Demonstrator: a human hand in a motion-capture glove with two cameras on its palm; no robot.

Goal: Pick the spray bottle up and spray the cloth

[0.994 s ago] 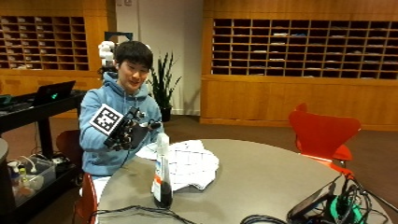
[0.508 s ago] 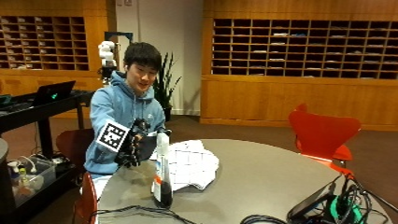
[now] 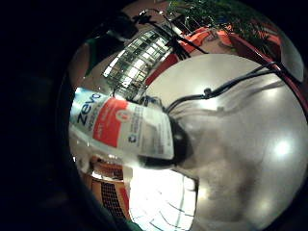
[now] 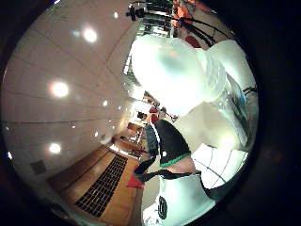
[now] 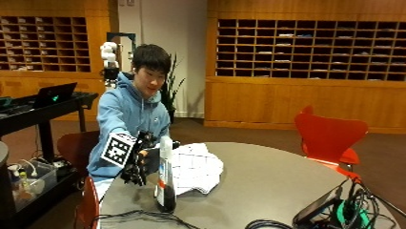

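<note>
Standing on the table (image 5: pixel 266 181), spray bottle (image 5: pixel 166 181) just beside gloved right hand (image 5: pixel 141 164), grasp unclear, cloth (image 5: pixel 193 168) behind

The outside camera faces me across the round grey table (image 5: pixel 266 181); both palm cameras sit close against the clear, red-labelled spray bottle (image 3: pixel 122 127).

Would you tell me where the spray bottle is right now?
In the outside view the spray bottle stands upright near the round table's front edge, just in front of the white cloth, with the gloved right hand right beside it.
</note>
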